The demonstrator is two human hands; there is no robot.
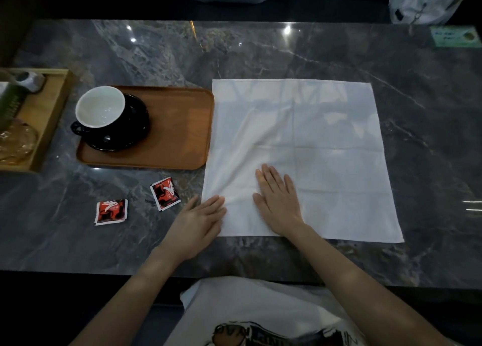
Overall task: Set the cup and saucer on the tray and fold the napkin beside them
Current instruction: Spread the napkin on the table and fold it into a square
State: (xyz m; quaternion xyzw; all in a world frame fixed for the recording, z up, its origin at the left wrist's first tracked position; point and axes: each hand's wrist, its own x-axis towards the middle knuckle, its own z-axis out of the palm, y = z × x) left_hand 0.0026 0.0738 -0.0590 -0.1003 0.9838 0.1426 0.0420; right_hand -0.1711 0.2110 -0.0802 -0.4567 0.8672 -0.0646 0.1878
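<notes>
A white cloth napkin (300, 157) lies spread out flat and unfolded on the dark marble table (260, 53), its left edge just beside the right rim of the brown wooden tray (182, 131). Crease lines cross the cloth near its middle, and a soft wrinkle runs through its left half. The right hand (277, 201) rests palm down on the lower left part of the napkin, fingers straight and together — flat and grasping nothing. The left hand (199, 221) lies flat too, palm down, its fingertips reaching over the napkin's lower left edge while the rest of the hand rests on the table; it also grips nothing. On the left half of the tray sits a black saucer (122, 129), and on it a cup (100, 107) that is black outside and white inside, tilted toward the camera with its handle pointing to the lower left; the cup looks empty. Two small red and black sachets (165, 193) lie on the table in front of the tray, near the left hand but not touching it. At the far left stands a lighter wooden tray (49, 111) holding several items too dim to identify. A white bag (427, 4) sits beyond the far right corner of the table.
</notes>
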